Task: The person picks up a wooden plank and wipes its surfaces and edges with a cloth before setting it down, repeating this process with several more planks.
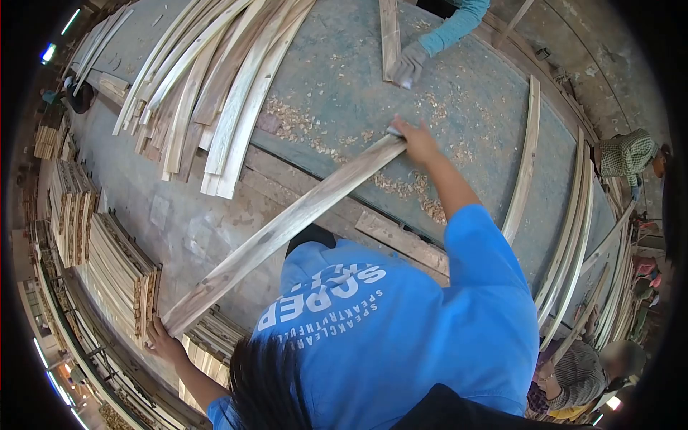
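Plank (287,229) slants over the bench (494,107) edge, the right hand (416,140) fingers clasping its far end and the left hand (165,342) fingers gripping its near end. Beyond the plank's far end a co-worker's gloved hand (408,64) presses a short board (389,32). Shavings (308,125) and stacked slats (215,79) lie left of it.

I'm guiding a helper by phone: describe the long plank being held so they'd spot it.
Find the blue-grey table strewn with shavings. One long pale plank crosses its edge on a slant, the right hand on its table end, the left hand at its other end. Unlike the strips piled nearby, it alone is gripped at both ends.
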`<action>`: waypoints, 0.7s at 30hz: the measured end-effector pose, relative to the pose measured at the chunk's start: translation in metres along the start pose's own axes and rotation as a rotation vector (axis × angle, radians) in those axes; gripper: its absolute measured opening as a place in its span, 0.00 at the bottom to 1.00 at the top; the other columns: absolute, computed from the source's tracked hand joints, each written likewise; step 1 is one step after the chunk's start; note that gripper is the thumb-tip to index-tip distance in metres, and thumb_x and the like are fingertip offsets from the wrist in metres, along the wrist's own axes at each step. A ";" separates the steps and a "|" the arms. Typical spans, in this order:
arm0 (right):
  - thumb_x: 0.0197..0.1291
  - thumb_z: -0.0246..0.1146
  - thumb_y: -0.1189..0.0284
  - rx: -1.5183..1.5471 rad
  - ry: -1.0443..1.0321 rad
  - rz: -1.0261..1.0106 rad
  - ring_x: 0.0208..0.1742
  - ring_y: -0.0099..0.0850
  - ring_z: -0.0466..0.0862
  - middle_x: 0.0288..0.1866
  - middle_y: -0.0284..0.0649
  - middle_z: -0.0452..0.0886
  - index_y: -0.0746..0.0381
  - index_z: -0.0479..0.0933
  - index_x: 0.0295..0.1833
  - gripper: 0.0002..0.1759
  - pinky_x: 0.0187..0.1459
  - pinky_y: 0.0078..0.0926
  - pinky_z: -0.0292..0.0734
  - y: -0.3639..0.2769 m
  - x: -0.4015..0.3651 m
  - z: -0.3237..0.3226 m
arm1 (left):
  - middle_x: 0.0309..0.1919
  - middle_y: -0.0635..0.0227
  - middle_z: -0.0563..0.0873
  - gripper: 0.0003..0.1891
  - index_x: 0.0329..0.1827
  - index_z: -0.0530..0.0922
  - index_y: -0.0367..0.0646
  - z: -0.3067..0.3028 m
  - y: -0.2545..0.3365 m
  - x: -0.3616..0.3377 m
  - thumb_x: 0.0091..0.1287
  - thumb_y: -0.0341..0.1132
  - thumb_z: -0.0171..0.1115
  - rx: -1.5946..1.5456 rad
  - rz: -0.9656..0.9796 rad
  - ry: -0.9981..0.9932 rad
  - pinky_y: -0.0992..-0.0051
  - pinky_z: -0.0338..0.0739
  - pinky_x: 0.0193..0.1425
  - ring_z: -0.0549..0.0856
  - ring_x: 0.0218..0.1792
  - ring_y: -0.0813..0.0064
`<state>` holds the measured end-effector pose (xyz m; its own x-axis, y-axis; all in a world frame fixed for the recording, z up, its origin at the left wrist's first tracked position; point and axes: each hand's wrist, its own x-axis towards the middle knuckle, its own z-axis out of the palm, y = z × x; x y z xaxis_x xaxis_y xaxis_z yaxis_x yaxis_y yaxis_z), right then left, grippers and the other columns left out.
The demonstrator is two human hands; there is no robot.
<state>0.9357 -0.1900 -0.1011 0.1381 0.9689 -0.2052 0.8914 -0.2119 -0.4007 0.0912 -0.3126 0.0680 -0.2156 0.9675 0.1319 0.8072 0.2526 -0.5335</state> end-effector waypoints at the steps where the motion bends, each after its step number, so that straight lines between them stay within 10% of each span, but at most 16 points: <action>1: 0.81 0.37 0.68 -0.041 0.042 0.011 0.81 0.40 0.67 0.80 0.35 0.70 0.46 0.64 0.81 0.28 0.85 0.51 0.41 -0.011 -0.002 -0.012 | 0.67 0.74 0.77 0.25 0.71 0.72 0.60 0.002 0.000 -0.001 0.73 0.27 0.50 -0.002 0.002 -0.003 0.39 0.54 0.75 0.74 0.72 0.71; 4: 0.81 0.40 0.66 0.133 -0.099 -0.075 0.77 0.32 0.73 0.77 0.34 0.74 0.49 0.66 0.80 0.26 0.85 0.52 0.40 -0.081 -0.025 -0.010 | 0.68 0.73 0.75 0.27 0.71 0.72 0.60 0.001 0.004 0.008 0.70 0.25 0.52 -0.023 -0.033 -0.015 0.39 0.56 0.74 0.73 0.72 0.71; 5: 0.76 0.52 0.67 0.059 -0.085 -0.377 0.78 0.35 0.72 0.76 0.32 0.75 0.44 0.68 0.79 0.27 0.85 0.51 0.41 -0.073 -0.023 0.002 | 0.65 0.70 0.78 0.24 0.66 0.76 0.56 -0.005 0.006 0.009 0.68 0.24 0.53 -0.074 0.005 0.019 0.45 0.61 0.73 0.75 0.70 0.68; 7: 0.72 0.57 0.70 0.022 -0.017 -0.171 0.79 0.35 0.71 0.77 0.31 0.74 0.44 0.68 0.79 0.31 0.84 0.51 0.42 -0.038 -0.002 0.001 | 0.62 0.67 0.80 0.22 0.62 0.80 0.53 -0.007 0.005 0.011 0.67 0.24 0.55 -0.127 0.042 0.042 0.51 0.67 0.71 0.78 0.67 0.66; 10: 0.63 0.65 0.76 -0.123 0.206 0.230 0.79 0.35 0.71 0.77 0.32 0.73 0.46 0.68 0.79 0.38 0.84 0.52 0.42 0.004 0.010 -0.046 | 0.51 0.60 0.86 0.17 0.50 0.86 0.43 0.017 -0.014 0.027 0.62 0.21 0.55 -0.563 0.117 -0.335 0.63 0.75 0.63 0.84 0.59 0.61; 14: 0.58 0.58 0.86 0.277 0.552 0.178 0.77 0.37 0.73 0.78 0.36 0.72 0.47 0.68 0.79 0.42 0.84 0.56 0.39 0.018 -0.008 -0.039 | 0.30 0.60 0.90 0.15 0.45 0.86 0.36 0.096 -0.041 0.022 0.56 0.22 0.57 -0.638 0.271 -0.936 0.64 0.80 0.47 0.88 0.38 0.65; 18: 0.64 0.54 0.84 -0.005 0.173 -0.109 0.82 0.38 0.66 0.80 0.35 0.70 0.50 0.65 0.81 0.39 0.84 0.49 0.37 -0.070 -0.029 0.014 | 0.51 0.57 0.89 0.25 0.58 0.85 0.40 0.133 -0.040 0.014 0.54 0.34 0.71 -0.531 0.320 -1.469 0.63 0.78 0.62 0.85 0.56 0.67; 21: 0.75 0.49 0.73 0.234 0.133 0.052 0.80 0.43 0.67 0.78 0.41 0.72 0.45 0.68 0.79 0.28 0.84 0.43 0.42 -0.079 -0.022 0.021 | 0.47 0.61 0.89 0.27 0.57 0.83 0.40 0.077 -0.017 0.007 0.52 0.36 0.76 -0.644 0.274 -1.447 0.65 0.78 0.60 0.85 0.53 0.66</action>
<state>0.8535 -0.1973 -0.0837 0.2504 0.9609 -0.1184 0.7600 -0.2708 -0.5908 0.0337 -0.3104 0.0140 -0.0441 0.2558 -0.9657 0.9120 0.4050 0.0656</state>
